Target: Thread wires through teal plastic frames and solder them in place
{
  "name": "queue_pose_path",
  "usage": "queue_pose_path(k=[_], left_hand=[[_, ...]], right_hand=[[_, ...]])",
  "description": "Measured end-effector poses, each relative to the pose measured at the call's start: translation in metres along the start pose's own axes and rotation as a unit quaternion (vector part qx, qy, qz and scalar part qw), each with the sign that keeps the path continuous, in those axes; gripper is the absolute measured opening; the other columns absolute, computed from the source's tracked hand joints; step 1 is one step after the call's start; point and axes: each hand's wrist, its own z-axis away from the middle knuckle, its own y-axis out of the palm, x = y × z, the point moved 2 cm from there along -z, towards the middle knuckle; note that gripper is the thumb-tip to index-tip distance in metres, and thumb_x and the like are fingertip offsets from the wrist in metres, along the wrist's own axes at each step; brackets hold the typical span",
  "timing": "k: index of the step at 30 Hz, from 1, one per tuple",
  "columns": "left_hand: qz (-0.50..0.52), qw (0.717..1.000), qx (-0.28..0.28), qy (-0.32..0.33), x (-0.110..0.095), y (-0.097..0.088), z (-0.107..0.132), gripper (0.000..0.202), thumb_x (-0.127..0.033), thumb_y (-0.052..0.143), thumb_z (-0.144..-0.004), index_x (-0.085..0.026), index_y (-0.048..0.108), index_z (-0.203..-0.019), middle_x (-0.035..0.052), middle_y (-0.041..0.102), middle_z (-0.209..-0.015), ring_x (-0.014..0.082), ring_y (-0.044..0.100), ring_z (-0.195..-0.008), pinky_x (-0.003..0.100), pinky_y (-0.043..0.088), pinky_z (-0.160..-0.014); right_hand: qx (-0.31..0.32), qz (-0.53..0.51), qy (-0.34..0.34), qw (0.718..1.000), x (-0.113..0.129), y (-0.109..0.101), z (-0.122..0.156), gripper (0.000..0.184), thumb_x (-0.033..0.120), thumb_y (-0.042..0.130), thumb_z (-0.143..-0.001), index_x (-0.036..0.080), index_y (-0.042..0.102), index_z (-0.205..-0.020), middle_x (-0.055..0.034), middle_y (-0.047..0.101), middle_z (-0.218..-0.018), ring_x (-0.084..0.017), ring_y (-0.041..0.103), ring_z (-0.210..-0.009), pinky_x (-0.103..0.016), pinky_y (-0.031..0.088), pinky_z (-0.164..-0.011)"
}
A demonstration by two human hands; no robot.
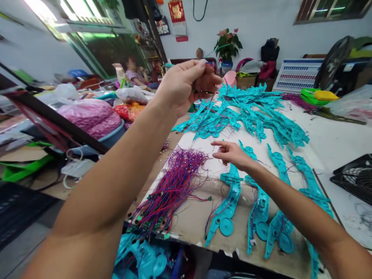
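My left hand is raised above the table, thumb and fingertips pinched together. Thin dark red and purple wires hang from it toward a large bundle of red and purple wires, which has small green circuit boards at its near end. Lower and to the right, my right hand hovers with its fingers stretched out, holding nothing. Beneath and beside it, several turquoise plastic parts lie in a row with wires on them. A heap of similar turquoise parts covers the far side of the table.
More turquoise parts fill a container below the table's near edge. A black fan is on the right. To the left stands a blue tub with a bag of pink pieces. A person sits in the background.
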Motion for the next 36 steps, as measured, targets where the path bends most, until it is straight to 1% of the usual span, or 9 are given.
queue_pose_path(k=[3,6,9,12,15,19,22,32,36], left_hand=[[0.008,1.000,0.021,0.003,-0.011,0.010,0.008,0.028,-0.023,0.036,-0.101,-0.004,0.056,-0.105,0.0022,0.070,-0.085,0.0113,0.069,-0.077,0.024,0.046,-0.074],[0.002,1.000,0.025,-0.009,-0.017,0.007,0.023,0.029,-0.022,0.033,-0.101,-0.006,0.057,-0.099,-0.0005,0.066,-0.081,0.0071,0.066,-0.072,0.021,0.043,-0.071],[-0.024,1.000,-0.001,-0.007,-0.007,-0.011,0.050,0.023,-0.019,0.040,-0.099,-0.009,0.059,-0.089,-0.0062,0.054,-0.061,0.0014,0.053,-0.054,0.016,0.037,-0.063],[-0.071,0.995,-0.043,-0.051,0.030,-0.040,0.087,0.008,-0.019,0.064,-0.085,-0.012,0.063,-0.081,-0.0083,0.045,-0.052,0.0029,0.038,-0.045,0.018,0.030,-0.052],[-0.149,0.980,-0.066,-0.117,0.078,-0.066,0.120,0.020,-0.027,0.074,-0.071,-0.014,0.071,-0.086,-0.0028,0.059,-0.060,0.0096,0.050,-0.055,0.023,0.037,-0.055],[-0.171,0.971,-0.010,-0.167,0.121,-0.072,0.143,0.025,-0.036,0.073,-0.064,-0.015,0.074,-0.077,0.0023,0.070,-0.072,0.0160,0.059,-0.068,0.028,0.044,-0.068],[-0.162,0.973,-0.014,-0.166,0.130,-0.066,0.151,0.025,-0.039,0.070,-0.066,-0.014,0.071,-0.068,0.0014,0.067,-0.065,0.0147,0.055,-0.064,0.027,0.042,-0.065],[0.004,0.969,-0.202,-0.139,0.145,-0.048,0.179,0.029,-0.041,0.075,-0.062,-0.014,0.068,-0.070,-0.0011,0.061,-0.062,0.0107,0.050,-0.059,0.023,0.039,-0.060],[0.044,0.959,-0.233,-0.156,0.152,-0.047,0.188,0.034,-0.046,0.077,-0.060,-0.015,0.067,-0.070,-0.0020,0.057,-0.058,0.0104,0.048,-0.057,0.023,0.036,-0.056]], right_hand=[[0.025,0.010,-0.033,0.999,0.006,0.034,-0.021,0.050,0.033,0.072,-0.070,0.014,0.065,-0.115,0.0100,0.045,-0.052,-0.005,0.038,-0.040,-0.021,0.028,-0.039],[0.017,0.036,-0.093,0.995,0.011,0.054,-0.033,0.019,0.033,0.067,-0.073,0.015,0.068,-0.076,0.0077,0.043,-0.049,-0.005,0.036,-0.043,-0.021,0.026,-0.042],[-0.019,0.042,-0.134,0.990,0.013,0.057,-0.036,0.025,0.035,0.063,-0.074,0.016,0.060,-0.059,0.0040,0.049,-0.052,-0.006,0.039,-0.046,-0.022,0.029,-0.044],[-0.038,0.003,-0.125,0.991,0.013,0.054,-0.035,0.027,0.042,0.064,-0.072,0.016,0.063,-0.065,0.0011,0.057,-0.058,-0.007,0.042,-0.047,-0.023,0.033,-0.045],[-0.041,-0.019,-0.116,0.992,0.012,0.055,-0.033,0.031,0.047,0.067,-0.068,0.016,0.064,-0.068,-0.0007,0.061,-0.062,-0.009,0.045,-0.049,-0.023,0.036,-0.046],[-0.046,-0.008,-0.135,0.990,0.013,0.066,-0.032,0.028,0.044,0.068,-0.067,0.017,0.064,-0.065,-0.0015,0.061,-0.063,-0.012,0.051,-0.058,-0.024,0.039,-0.050],[-0.036,-0.030,-0.126,0.991,0.012,0.074,-0.031,0.023,0.039,0.070,-0.063,0.017,0.065,-0.070,0.0002,0.059,-0.062,-0.012,0.051,-0.059,-0.025,0.040,-0.051],[-0.061,-0.024,-0.127,0.990,-0.004,0.084,-0.016,0.018,0.032,0.064,-0.065,0.019,0.058,-0.077,0.0036,0.054,-0.064,-0.009,0.047,-0.054,-0.024,0.039,-0.050],[-0.075,0.002,-0.141,0.987,-0.008,0.088,-0.011,0.020,0.032,0.061,-0.068,0.019,0.059,-0.083,0.0027,0.055,-0.069,-0.009,0.048,-0.056,-0.024,0.041,-0.051]])
